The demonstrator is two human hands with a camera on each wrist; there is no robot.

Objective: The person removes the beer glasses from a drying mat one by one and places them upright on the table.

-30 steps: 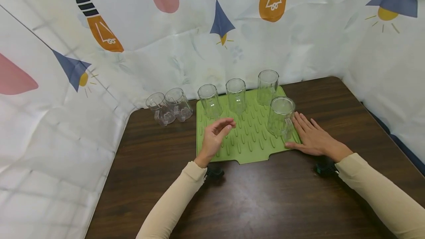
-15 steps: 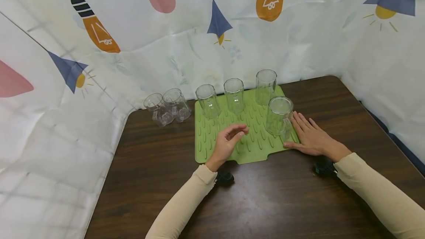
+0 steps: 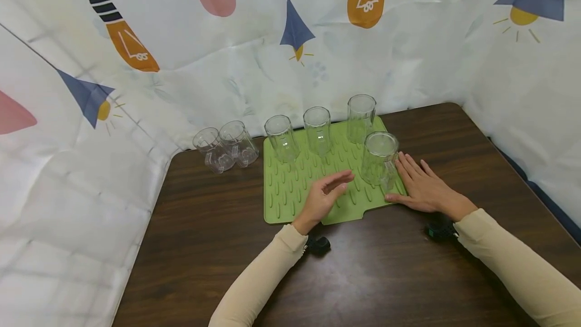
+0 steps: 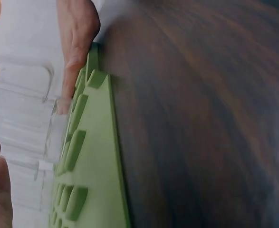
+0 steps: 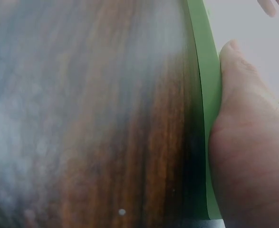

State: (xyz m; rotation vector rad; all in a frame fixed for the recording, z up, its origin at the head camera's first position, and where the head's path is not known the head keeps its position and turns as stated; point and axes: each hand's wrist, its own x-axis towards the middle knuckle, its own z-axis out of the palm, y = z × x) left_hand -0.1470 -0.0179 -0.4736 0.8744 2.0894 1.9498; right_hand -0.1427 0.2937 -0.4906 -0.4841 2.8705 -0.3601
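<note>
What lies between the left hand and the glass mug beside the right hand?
In the head view, only a strip of the ridged green mat shows between the left hand and that glass mug.

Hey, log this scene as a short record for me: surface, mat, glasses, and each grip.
Surface: dark wood-look table
Mat: green ridged mat, lying on the table
Glasses on mat: three back glasses, plus one front glass toward the right
Glasses off mat: two side glasses, left of the mat
Left grip: over the mat, fingers loosely bent, holding nothing
Right grip: flat at the mat's right edge, beside the front glass; contact with that glass unclear
</note>
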